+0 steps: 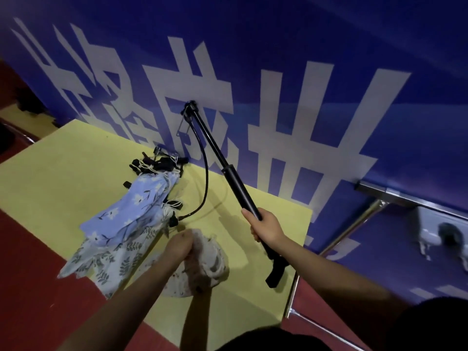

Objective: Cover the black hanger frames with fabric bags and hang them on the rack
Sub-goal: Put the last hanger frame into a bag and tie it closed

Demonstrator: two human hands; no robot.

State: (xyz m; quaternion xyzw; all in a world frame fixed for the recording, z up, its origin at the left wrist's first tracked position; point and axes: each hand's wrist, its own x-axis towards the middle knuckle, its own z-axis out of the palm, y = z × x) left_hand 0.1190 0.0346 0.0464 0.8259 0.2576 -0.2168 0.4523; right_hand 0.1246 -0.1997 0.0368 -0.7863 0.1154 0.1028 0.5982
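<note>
Head view: a pale speckled fabric bag sits at lower centre on the yellow table, left hand curled into its bunched cloth. Right hand is wrapped round a long black pole running up to centre frame, where its tip meets a thin wire hook on the blue banner wall. Left of centre lie blue floral bags, a leaf-print bag and black hanger frames in a heap. Judgement: early stage; nothing visibly hung, several bags left.
</note>
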